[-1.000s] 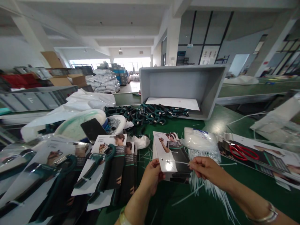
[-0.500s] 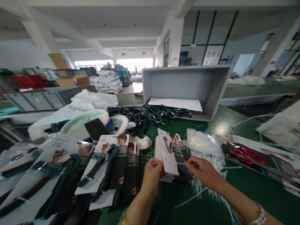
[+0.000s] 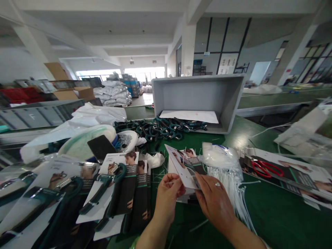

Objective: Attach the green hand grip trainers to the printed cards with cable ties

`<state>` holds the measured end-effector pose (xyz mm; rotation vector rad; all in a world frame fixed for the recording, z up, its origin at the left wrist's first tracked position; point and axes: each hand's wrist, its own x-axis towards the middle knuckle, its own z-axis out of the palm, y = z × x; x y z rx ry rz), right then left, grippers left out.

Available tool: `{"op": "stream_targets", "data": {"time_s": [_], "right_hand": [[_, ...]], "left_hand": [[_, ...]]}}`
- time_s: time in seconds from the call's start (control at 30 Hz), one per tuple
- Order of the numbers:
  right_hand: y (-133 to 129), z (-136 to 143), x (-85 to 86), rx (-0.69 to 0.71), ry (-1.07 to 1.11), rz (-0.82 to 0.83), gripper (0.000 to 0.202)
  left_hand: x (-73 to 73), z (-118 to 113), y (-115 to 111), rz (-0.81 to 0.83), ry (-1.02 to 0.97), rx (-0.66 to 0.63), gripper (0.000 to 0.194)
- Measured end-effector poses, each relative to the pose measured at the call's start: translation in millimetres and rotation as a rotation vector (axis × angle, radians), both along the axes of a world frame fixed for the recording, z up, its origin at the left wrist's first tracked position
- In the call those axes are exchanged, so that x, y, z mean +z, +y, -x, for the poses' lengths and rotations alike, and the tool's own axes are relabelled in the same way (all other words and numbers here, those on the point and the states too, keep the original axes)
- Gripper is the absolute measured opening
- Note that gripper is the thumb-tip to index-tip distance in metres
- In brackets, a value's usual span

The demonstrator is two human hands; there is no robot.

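Observation:
A printed backing card (image 3: 183, 170) with punched holes stands tilted between my hands, a white cable tie showing on its front. My left hand (image 3: 168, 193) is closed, its fingertips at the card's lower left edge; whether a tie is also pinched there is hidden. My right hand (image 3: 216, 199), with a ring, grips the card's right edge, thumb and fingers against it. Behind the card lies a stack of similar cards (image 3: 193, 156). Close to my right hand, a bundle of white cable ties (image 3: 229, 186) spills from a clear plastic bag (image 3: 220, 157).
Cards with green hand grippers (image 3: 103, 190) tied on lie at left. Loose hand grippers (image 3: 163, 128) pile before a grey crate (image 3: 194, 93) on its side. Red-handled scissors (image 3: 267, 168) rest on cards at right. A phone (image 3: 101, 148) leans near a white tub of small metal parts (image 3: 127, 141).
My right hand has moved in from the tie's end to the card's right edge, now gripping it. The card has turned more edge-on. The view has shifted slightly to the right.

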<state>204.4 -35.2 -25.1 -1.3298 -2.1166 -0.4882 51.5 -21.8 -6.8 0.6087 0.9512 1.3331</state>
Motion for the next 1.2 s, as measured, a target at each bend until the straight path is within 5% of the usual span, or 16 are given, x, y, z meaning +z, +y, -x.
{"op": "stream_targets", "data": {"time_s": [0.3,0.57,0.73,0.93,1.2], "right_hand": [[5,-7,6.8,0.012,0.129,0.024,0.029],[6,-11,15.1,0.129,0.438,0.251,0.029],[3,-14,22.6,0.082,0.596,0.428,0.037],[3,-15,22.3,-0.007,0.746,0.587,0.050],[1,-11,19.9,-0.021,0.736,0.528,0.046]], "left_hand": [[3.2,0,-1,-0.103,0.052,-0.113,0.032],[9.3,-5,12,-0.449,0.222,-0.101,0.029],[14.8,-18,18,-0.317,-0.002,-0.273,0.035],[15.4,-19,17,-0.178,0.097,-0.441,0.039],[20.7,-13,13,-0.117,0.101,-0.431,0.032]]}}
